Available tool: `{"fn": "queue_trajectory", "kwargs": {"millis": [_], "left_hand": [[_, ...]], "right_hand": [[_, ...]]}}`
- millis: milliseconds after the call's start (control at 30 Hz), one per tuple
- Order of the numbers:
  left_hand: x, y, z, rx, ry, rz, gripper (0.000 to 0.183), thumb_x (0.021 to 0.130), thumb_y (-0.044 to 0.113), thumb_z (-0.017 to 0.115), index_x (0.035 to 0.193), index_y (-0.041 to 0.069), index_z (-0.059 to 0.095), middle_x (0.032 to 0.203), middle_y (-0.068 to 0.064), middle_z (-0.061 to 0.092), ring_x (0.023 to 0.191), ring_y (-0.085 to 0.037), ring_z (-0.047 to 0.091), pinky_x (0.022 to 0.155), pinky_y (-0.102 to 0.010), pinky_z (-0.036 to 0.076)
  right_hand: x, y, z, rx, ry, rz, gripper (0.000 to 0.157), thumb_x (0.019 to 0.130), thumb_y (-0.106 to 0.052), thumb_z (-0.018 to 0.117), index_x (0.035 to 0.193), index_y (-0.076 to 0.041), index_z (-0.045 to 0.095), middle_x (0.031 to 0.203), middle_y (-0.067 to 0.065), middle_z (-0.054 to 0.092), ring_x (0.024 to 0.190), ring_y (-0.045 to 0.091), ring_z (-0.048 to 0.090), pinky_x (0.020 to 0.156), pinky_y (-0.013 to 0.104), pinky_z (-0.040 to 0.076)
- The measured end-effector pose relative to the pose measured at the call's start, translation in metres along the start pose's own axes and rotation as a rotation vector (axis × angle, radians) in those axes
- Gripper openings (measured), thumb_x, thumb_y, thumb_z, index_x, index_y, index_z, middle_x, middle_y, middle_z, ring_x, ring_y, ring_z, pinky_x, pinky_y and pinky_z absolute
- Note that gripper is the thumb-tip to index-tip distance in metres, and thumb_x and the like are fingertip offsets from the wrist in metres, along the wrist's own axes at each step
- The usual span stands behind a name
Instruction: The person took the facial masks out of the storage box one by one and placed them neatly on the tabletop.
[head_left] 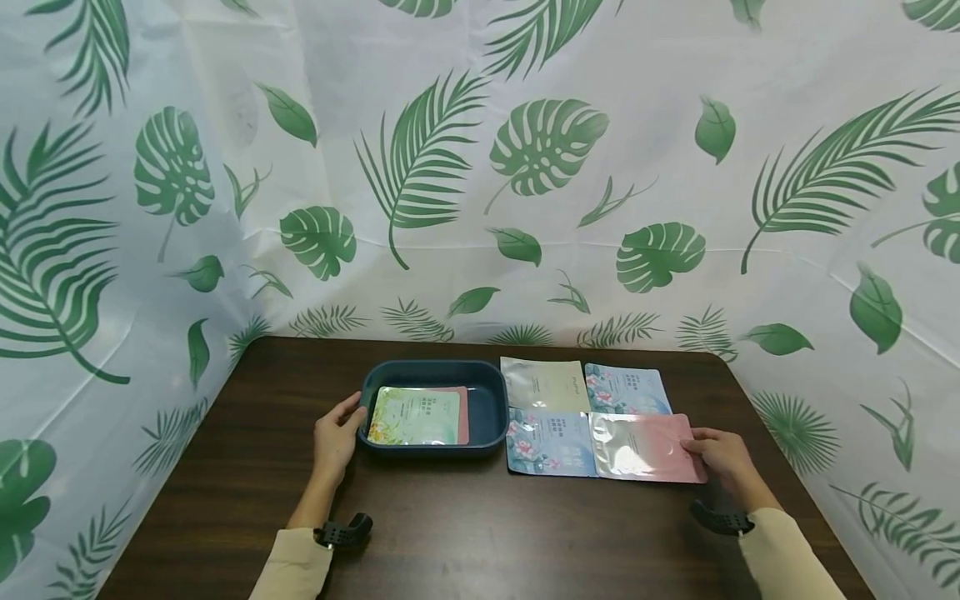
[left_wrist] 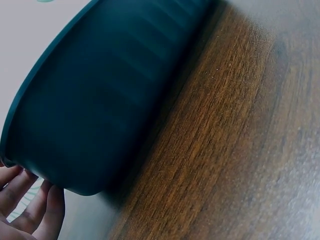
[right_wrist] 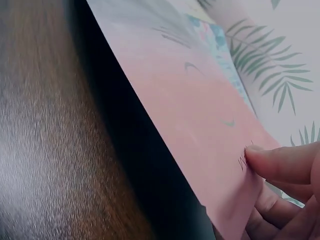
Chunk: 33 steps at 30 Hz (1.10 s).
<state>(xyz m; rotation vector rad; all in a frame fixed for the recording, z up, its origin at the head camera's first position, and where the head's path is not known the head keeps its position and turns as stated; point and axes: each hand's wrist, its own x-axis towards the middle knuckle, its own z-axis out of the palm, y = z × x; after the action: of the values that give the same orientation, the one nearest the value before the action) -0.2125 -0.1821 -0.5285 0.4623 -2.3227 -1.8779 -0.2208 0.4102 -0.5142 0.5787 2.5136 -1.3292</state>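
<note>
My right hand (head_left: 723,458) pinches the right edge of a pink and silver sheet mask packet (head_left: 647,448), thumb on its face and fingers beneath. In the right wrist view the pink packet (right_wrist: 185,110) slants up with its near edge over a dark shadow. My left hand (head_left: 335,437) grips the left end of a dark blue plastic basin (head_left: 431,451); in the left wrist view its fingers (left_wrist: 50,205) bear on the outer wall under the rim. Inside the basin lies a green and yellow packet (head_left: 415,417), with a pink one (head_left: 462,417) mostly hidden below it.
Right of the basin lie a cream packet (head_left: 543,384), a blue flowered packet (head_left: 627,390) behind the pink one, and another blue flowered packet (head_left: 552,442) in front. All are on a dark wooden table (head_left: 480,533). A leaf-printed curtain (head_left: 450,167) hangs behind.
</note>
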Motion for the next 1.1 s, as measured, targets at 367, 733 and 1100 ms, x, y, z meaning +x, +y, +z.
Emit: {"fn": "queue_trajectory", "kwargs": {"millis": [367, 733, 1100], "left_hand": [[0.000, 0.002, -0.001, 0.002, -0.003, 0.011, 0.039, 0.100, 0.016, 0.054, 0.138, 0.007, 0.054, 0.138, -0.019, 0.056, 0.117, -0.025, 0.052, 0.073, -0.006, 0.041], [-0.002, 0.001, 0.000, 0.000, 0.004, 0.020, 0.039, 0.100, 0.016, 0.055, 0.138, 0.007, 0.055, 0.136, -0.019, 0.057, 0.114, -0.024, 0.053, 0.074, -0.007, 0.042], [-0.001, 0.000, -0.001, -0.001, -0.008, 0.012, 0.039, 0.100, 0.017, 0.054, 0.138, 0.008, 0.055, 0.138, -0.018, 0.056, 0.115, -0.023, 0.051, 0.074, -0.007, 0.041]], "right_hand": [[-0.005, 0.000, 0.001, -0.012, 0.068, 0.017, 0.048, 0.095, -0.019, 0.061, 0.127, 0.015, 0.051, 0.122, 0.037, 0.055, 0.083, 0.024, 0.062, 0.062, 0.028, 0.053], [-0.005, -0.004, 0.003, -0.091, 0.145, -0.054, 0.031, 0.095, -0.009, 0.056, 0.115, 0.015, 0.060, 0.098, 0.027, 0.067, 0.071, 0.017, 0.062, 0.061, 0.028, 0.054], [-0.010, -0.028, 0.011, -0.032, 0.089, -0.084, 0.043, 0.098, -0.021, 0.059, 0.123, 0.013, 0.056, 0.104, 0.028, 0.068, 0.077, 0.021, 0.068, 0.070, 0.034, 0.059]]}}
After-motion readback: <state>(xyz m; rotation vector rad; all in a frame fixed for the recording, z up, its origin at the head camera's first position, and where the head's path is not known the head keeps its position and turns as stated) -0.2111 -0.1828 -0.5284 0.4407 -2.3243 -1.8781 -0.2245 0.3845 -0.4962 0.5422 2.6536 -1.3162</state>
